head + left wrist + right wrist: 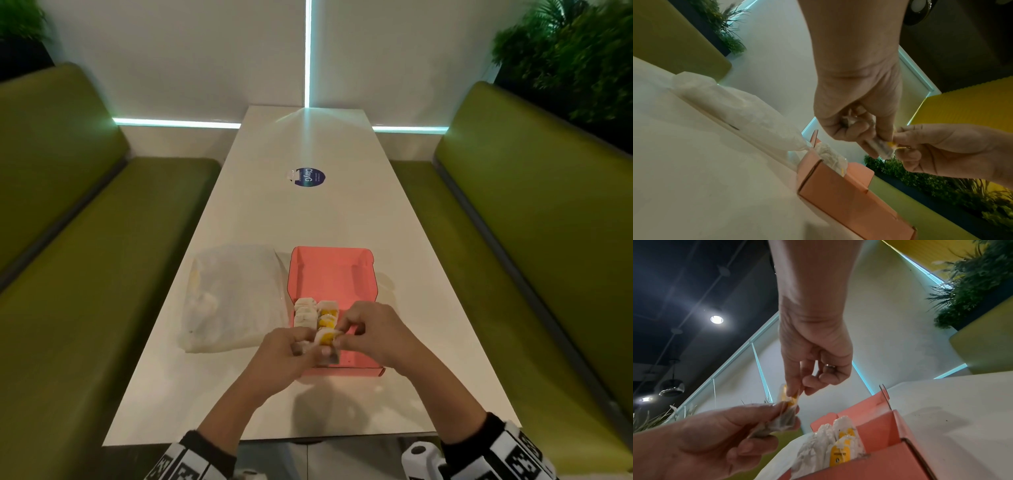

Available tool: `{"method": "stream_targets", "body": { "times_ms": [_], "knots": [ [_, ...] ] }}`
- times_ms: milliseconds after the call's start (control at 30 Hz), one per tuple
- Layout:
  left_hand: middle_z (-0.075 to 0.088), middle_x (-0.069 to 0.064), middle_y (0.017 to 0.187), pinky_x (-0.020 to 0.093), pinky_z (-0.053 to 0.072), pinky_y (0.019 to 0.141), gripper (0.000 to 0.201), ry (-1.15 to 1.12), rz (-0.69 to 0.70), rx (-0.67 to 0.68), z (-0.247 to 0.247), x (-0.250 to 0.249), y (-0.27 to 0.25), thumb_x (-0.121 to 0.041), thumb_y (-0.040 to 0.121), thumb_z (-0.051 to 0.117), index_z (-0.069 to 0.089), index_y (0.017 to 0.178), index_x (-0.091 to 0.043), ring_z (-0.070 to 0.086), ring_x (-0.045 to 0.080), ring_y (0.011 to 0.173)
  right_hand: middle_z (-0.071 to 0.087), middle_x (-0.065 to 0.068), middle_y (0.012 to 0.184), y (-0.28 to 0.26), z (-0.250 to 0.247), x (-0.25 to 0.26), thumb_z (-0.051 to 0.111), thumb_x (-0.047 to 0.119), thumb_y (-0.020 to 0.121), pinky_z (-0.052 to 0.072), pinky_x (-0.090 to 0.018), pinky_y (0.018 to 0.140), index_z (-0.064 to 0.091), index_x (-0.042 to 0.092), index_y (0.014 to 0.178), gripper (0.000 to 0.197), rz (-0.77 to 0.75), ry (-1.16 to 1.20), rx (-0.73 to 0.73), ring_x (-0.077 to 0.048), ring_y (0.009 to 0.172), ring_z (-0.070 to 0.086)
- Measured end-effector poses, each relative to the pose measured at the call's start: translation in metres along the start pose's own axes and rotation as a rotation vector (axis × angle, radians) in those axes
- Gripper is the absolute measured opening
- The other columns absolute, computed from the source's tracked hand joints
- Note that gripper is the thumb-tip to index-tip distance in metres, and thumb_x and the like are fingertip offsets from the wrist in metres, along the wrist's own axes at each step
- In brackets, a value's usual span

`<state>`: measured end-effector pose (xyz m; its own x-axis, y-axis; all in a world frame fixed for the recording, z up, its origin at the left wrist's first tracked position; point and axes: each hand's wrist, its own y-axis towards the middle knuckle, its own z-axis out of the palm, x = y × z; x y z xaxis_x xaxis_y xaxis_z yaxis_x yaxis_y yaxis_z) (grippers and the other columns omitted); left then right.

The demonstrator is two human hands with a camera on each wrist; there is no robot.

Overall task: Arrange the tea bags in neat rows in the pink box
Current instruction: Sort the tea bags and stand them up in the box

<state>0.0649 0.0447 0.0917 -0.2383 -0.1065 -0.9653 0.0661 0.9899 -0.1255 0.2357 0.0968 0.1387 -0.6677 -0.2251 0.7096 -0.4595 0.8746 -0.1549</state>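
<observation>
Centrally, a long white counter [308, 212] runs between two green padded benches [85, 240] toward a white wall with cyan light strips [307, 51]. Left hand [286, 353] grips clear-wrapped tea bags [325, 337]; right hand [371, 329] pinches their yellow tag. Open pink cardboard box [332, 274] holds two short rows [317, 313] beside a translucent plastic bag [236, 294]. Box front is partly hidden by the hands.

Dim interior; cyan light strips [307, 51] glowed on wall, ceiling spotlight [716, 319] flared; wide-angle edges bent, hands motion-blurred.
</observation>
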Motion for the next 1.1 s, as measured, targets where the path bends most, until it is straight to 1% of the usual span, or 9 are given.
{"method": "stream_targets", "body": {
  "times_ms": [100, 200, 367, 500, 600, 700, 800, 933, 1100],
  "knots": [
    [0.054, 0.013, 0.061, 0.019, 0.034, 0.047, 0.018, 0.018, -0.032, -0.035, 0.001, 0.006, 0.001, -0.023, 0.086, 0.066, 0.07, 0.081, -0.006, 0.038, 0.004, 0.046, 0.06, 0.007, 0.091, 0.002, 0.006, -0.004, 0.076, 0.017, 0.075, 0.04, -0.014, 0.069, 0.067, 0.017, 0.09, 0.018, 0.041, 0.086, -0.101, -0.001, 0.073, 0.05],
    [0.051, 0.002, 0.059, 0.019, 0.035, 0.047, 0.019, -0.019, -0.041, -0.112, 0.002, 0.005, 0.0, -0.023, 0.086, 0.066, 0.069, 0.077, -0.006, 0.04, 0.007, 0.049, 0.059, 0.007, 0.097, 0.0, 0.01, -0.006, 0.079, 0.021, 0.071, 0.04, -0.016, 0.069, 0.058, 0.023, 0.087, 0.027, 0.093, 0.22, -0.228, -0.001, 0.075, 0.049],
    [0.053, -0.001, 0.056, 0.019, 0.035, 0.047, 0.016, -0.083, -0.061, -0.197, 0.006, 0.007, 0.004, -0.02, 0.086, 0.066, 0.067, 0.072, -0.013, 0.043, 0.009, 0.051, 0.052, 0.005, 0.095, -0.005, 0.023, -0.004, 0.086, 0.032, 0.06, 0.039, -0.013, 0.062, 0.057, 0.026, 0.069, 0.03, 0.011, 0.143, -0.131, -0.004, 0.066, 0.048],
    [0.053, -0.009, 0.047, 0.013, 0.037, 0.043, 0.019, -0.203, -0.044, -0.23, 0.01, 0.0, 0.003, -0.014, 0.088, 0.063, 0.064, 0.071, -0.007, 0.049, 0.004, 0.045, 0.053, 0.006, 0.088, -0.001, 0.038, -0.007, 0.081, 0.017, 0.069, 0.041, -0.009, 0.061, 0.067, 0.017, 0.074, 0.015, -0.058, 0.159, -0.273, -0.001, 0.064, 0.049],
    [0.05, -0.01, 0.05, 0.013, 0.035, 0.044, 0.02, -0.213, -0.035, -0.282, 0.009, 0.0, 0.004, -0.017, 0.087, 0.065, 0.067, 0.067, -0.016, 0.044, 0.004, 0.048, 0.053, 0.009, 0.084, 0.0, 0.04, -0.007, 0.074, 0.008, 0.077, 0.04, -0.004, 0.066, 0.073, 0.008, 0.079, 0.002, -0.104, 0.199, -0.35, 0.008, 0.077, 0.054],
    [0.052, -0.012, 0.047, 0.017, 0.033, 0.048, 0.022, -0.193, -0.021, -0.336, 0.007, 0.004, 0.005, -0.021, 0.087, 0.065, 0.067, 0.065, -0.025, 0.04, 0.003, 0.046, 0.057, 0.001, 0.093, -0.002, 0.034, -0.003, 0.071, 0.006, 0.079, 0.043, -0.005, 0.066, 0.072, 0.01, 0.076, 0.005, -0.105, 0.313, -0.272, 0.006, 0.073, 0.057],
    [0.052, -0.012, 0.046, 0.025, 0.035, 0.05, 0.009, -0.2, 0.012, -0.386, 0.008, 0.004, 0.005, -0.017, 0.086, 0.066, 0.071, 0.079, -0.021, 0.04, 0.007, 0.046, 0.053, 0.003, 0.106, -0.004, 0.03, 0.001, 0.066, 0.009, 0.083, 0.046, -0.01, 0.062, 0.07, 0.011, 0.074, 0.01, -0.034, 0.438, -0.089, 0.001, 0.058, 0.054],
    [0.054, -0.018, 0.047, 0.014, 0.04, 0.055, 0.018, -0.146, 0.114, -0.46, 0.011, 0.005, 0.002, 0.0, 0.082, 0.066, 0.072, 0.085, -0.017, 0.044, -0.001, 0.044, 0.057, 0.003, 0.09, -0.002, 0.029, 0.002, 0.062, 0.01, 0.087, 0.04, -0.005, 0.054, 0.066, -0.006, 0.092, 0.018, 0.019, 0.422, -0.09, 0.004, 0.051, 0.053],
    [0.064, -0.022, 0.071, 0.008, 0.042, 0.061, 0.035, 0.008, 0.286, -0.512, 0.015, 0.008, -0.003, 0.0, 0.075, 0.073, 0.071, 0.08, -0.034, 0.053, -0.008, 0.059, 0.055, 0.015, 0.088, 0.005, 0.027, -0.006, 0.067, 0.02, 0.08, 0.034, -0.014, 0.058, 0.065, 0.007, 0.083, 0.014, -0.003, 0.035, -0.135, 0.005, 0.058, 0.051]
  ]
}}
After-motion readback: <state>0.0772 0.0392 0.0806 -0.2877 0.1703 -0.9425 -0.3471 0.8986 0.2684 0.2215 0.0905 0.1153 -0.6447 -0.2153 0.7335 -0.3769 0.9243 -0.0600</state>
